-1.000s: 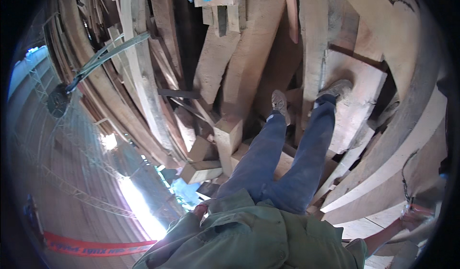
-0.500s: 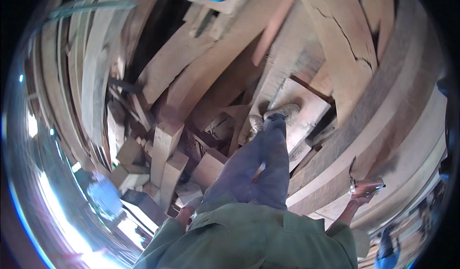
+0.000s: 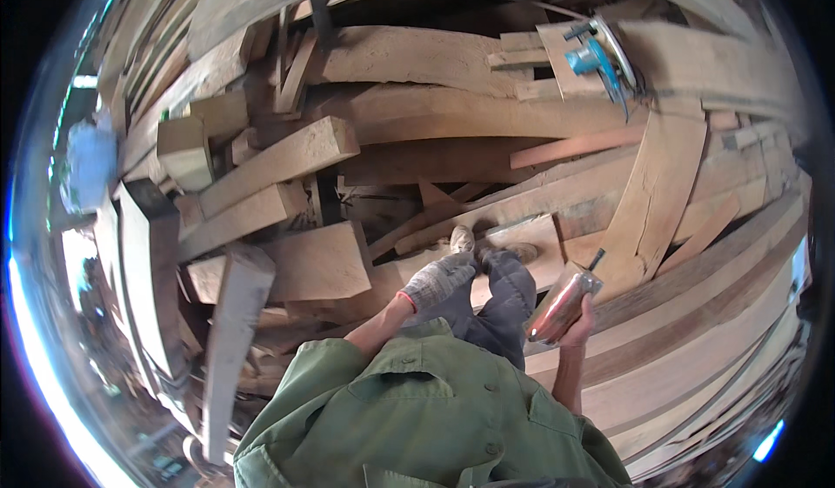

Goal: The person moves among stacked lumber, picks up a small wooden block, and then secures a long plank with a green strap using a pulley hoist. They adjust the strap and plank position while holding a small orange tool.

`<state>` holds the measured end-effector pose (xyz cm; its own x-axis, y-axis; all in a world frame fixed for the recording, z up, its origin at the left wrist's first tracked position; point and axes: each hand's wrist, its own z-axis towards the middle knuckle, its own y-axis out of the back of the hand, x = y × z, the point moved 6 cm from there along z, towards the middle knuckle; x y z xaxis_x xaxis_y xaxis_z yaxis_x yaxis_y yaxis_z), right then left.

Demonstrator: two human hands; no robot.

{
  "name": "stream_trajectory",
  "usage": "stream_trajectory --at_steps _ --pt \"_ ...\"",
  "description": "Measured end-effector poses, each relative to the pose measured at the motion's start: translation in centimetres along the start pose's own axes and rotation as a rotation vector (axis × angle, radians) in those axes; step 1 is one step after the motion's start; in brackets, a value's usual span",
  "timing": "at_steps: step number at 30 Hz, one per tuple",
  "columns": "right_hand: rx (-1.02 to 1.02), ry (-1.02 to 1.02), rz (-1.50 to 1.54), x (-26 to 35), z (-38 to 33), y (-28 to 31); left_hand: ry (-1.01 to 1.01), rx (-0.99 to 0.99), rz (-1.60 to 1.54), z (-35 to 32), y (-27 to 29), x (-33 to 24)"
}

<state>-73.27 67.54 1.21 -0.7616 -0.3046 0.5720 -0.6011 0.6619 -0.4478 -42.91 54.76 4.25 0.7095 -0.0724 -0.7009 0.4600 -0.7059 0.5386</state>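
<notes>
My left hand (image 3: 439,282), in a grey knit work glove with a red cuff, hangs in front of my thighs. Its fingers look loosely stretched out, and nothing shows in them. My bare right hand (image 3: 581,321) is closed round a shiny reddish-brown, bottle-sized container (image 3: 558,304) with a black stub on its upper end. I hold it tilted, beside my right leg; its exact kind is unclear. Farther off to the right, a blue circular saw (image 3: 598,60) rests on a board, apart from both hands.
My shoes (image 3: 462,239) stand on a plank (image 3: 537,243) among uneven timber. Squared beams (image 3: 317,266) lie stacked at the left. Long boards (image 3: 687,323) run along the right side. Dark gaps (image 3: 391,205) open between the pieces ahead. A light-blue bundle (image 3: 90,166) is at the far left.
My view has turned, so the saw now appears farther right. My gloved left hand has come up before my legs. The right hand has brought the container in closer to my body.
</notes>
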Motion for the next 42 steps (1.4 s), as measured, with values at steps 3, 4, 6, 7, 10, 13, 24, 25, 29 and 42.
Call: stream_trajectory --at_steps 3,4,6,7,10,13,24,25,29,42 --pt "0.094 -0.036 -0.062 1.1 -0.4 -5.7 -0.192 -0.098 0.079 -1.3 -0.6 -1.1" --pt "0.091 -0.036 -0.098 1.4 -0.2 -6.7 -0.122 -0.125 -0.055 -1.6 -0.9 -0.3" --pt "0.107 -0.022 -0.15 1.9 0.0 -8.5 -0.073 -0.15 -0.012 -2.6 -1.5 0.8" --pt "0.155 -0.034 -0.156 2.1 0.2 -9.5 -0.07 -0.178 0.006 -3.1 -1.5 1.0" --pt "0.218 -0.112 -0.181 2.9 0.9 -12.0 0.1 -0.306 -0.704 -4.3 -0.9 1.2" --pt "0.333 -0.152 -0.274 3.5 1.7 -16.5 0.133 -0.406 -0.909 -4.9 1.0 -2.3" --pt "1.017 -0.248 -0.854 -8.2 -1.8 -41.2 0.076 -0.682 -1.508 -9.5 12.1 -0.2" --pt "1.098 0.0 -1.1 -8.7 -1.8 -43.3 0.073 -0.756 -1.559 -10.4 12.5 1.3" --pt "1.149 0.14 -1.339 -11.8 -0.4 -49.6 0.137 -1.083 -1.67 -14.1 13.9 8.5" --pt "0.862 -0.414 -1.062 -22.7 23.1 -68.6 0.144 -1.892 -1.715 -8.9 24.6 31.8"
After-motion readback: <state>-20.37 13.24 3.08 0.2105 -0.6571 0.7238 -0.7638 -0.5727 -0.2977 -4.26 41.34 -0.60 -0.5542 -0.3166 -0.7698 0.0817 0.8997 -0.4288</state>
